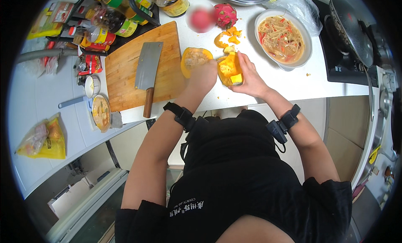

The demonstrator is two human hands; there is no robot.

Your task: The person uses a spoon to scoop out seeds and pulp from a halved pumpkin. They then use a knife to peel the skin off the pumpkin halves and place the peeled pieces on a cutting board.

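Note:
My right hand (249, 78) grips the right side of a cut pumpkin piece (228, 68) on the white countertop. Bright orange flesh shows on its top, and a paler cut face near its front. Against the left side of that piece, my left hand (203, 77) is curled into a blurred fist; whether anything is inside it is hidden. Just behind the fist lies a pumpkin half (195, 57), cut face up, with seeds and pulp in its hollow. Orange pumpkin scraps (222, 41) are scattered beyond the held piece.
A cleaver (150, 65) rests on the wooden cutting board (122, 73), handle over the front edge. To the right stand a bowl of noodle-like strands (282, 38) and a cooktop (345, 70) with a pan (351, 29). Dragon fruit (226, 16) and bottles (110, 18) are farther back.

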